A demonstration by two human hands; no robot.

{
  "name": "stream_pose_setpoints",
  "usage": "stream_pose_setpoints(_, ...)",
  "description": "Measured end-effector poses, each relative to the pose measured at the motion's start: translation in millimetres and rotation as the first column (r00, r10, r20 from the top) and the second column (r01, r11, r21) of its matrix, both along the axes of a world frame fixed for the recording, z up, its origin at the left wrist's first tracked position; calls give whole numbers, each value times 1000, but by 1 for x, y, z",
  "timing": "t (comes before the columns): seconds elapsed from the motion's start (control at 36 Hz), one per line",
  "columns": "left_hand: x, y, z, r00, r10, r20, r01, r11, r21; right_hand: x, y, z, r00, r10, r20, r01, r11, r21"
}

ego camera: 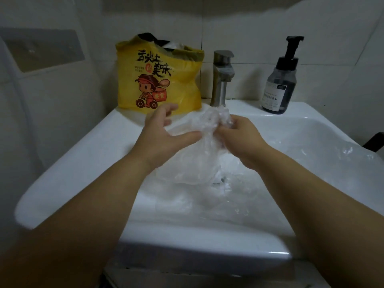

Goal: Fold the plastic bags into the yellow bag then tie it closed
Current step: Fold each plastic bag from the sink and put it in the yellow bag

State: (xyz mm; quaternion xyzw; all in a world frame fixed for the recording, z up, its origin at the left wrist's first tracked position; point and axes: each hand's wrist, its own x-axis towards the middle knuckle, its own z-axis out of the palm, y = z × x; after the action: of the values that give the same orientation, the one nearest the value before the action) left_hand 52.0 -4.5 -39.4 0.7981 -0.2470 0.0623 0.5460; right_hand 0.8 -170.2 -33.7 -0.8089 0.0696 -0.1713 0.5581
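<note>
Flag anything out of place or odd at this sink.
Loose clear plastic bags lie in the sink basin, one spreading up its right side: odd for a washbasin. The right hand grips a bunched bag. Nothing looks spilled or damaged.

White sink (pixel 72 159), yellow bag (pixel 158 80) on its back-left ledge, pump bottle (pixel 278 86) back-right, seemingly clear bags (pixel 239 192) in the basin.

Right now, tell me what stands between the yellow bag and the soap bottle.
In the head view, the steel faucet stands between the yellow bag and the soap bottle, on the back ledge of the sink.
</note>
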Motion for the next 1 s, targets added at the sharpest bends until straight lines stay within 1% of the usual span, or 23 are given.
stream_pose_setpoints(0.08,-6,1,3,968,117,224,-118,993,-8,3,1,-1,1000,-11,15,11,999,47)
stream_pose_setpoints(0.17,0,2,0,874,188,448,-195,980,-30,3,4,-1,1000,-9,5,9,999,44)
stream_pose_setpoints(0.22,2,3,-2,813,208,544,-231,973,-27,3,7,-1,1000,-6,0,6,1000,13)
stream_pose_setpoints(0.28,5,3,-3,795,204,571,-250,968,2,2,8,0,1000,16,-11,-15,999,42)
stream_pose_setpoints(0.33,4,3,-3,857,132,499,-202,975,90,1,9,1,997,76,-31,-71,988,137)
stream_pose_setpoints(0.39,1,2,-6,939,41,342,-117,971,206,2,8,0,990,121,-67,-106,974,198)
stream_pose_setpoints(0.44,-1,-1,-8,980,13,198,-66,963,263,2,11,0,979,169,-114,-139,962,235)
stream_pose_setpoints(0.5,0,-3,-8,986,22,162,-61,970,236,3,11,-2,965,212,-155,-168,951,260)
stream_pose_setpoints(0.56,2,-3,-6,990,39,138,-61,985,159,2,13,-1,965,214,-150,-171,951,258)
stream_pose_setpoints(0.61,6,-2,-4,999,36,41,-38,998,53,2,11,0,985,148,-90,-122,962,243)
stream_pose_setpoints(0.67,7,-2,-1,997,31,-67,-35,998,-61,3,7,1,999,29,-15,-25,969,246)
stream_pose_setpoints(0.72,9,-4,0,987,11,-158,-33,990,-134,3,4,4,999,-46,16,39,949,313)
stream_pose_setpoints(0.78,12,-2,-1,975,0,-220,-28,992,-126,5,0,7,998,-67,14,55,904,424)
stream_pose_setpoints(0.83,14,-1,-2,968,7,-250,-33,995,-98,4,0,10,999,-38,22,20,837,548)
stream_pose_setpoints(0.89,14,0,-3,968,22,-248,-39,997,-64,1,0,12,997,65,44,-78,778,624)
stream_pose_setpoints(0.94,14,-1,-3,967,28,-252,-43,998,-55,-3,2,13,976,210,61,-197,723,662)
stream_pose_setpoints(0.97,13,-1,-3,967,22,-255,-38,998,-55,-4,3,13,962,268,53,-234,710,664)
stream_pose_setpoints(1.0,13,-2,-3,966,18,-259,-34,998,-59,-5,3,11,950,310,31,-256,718,648)
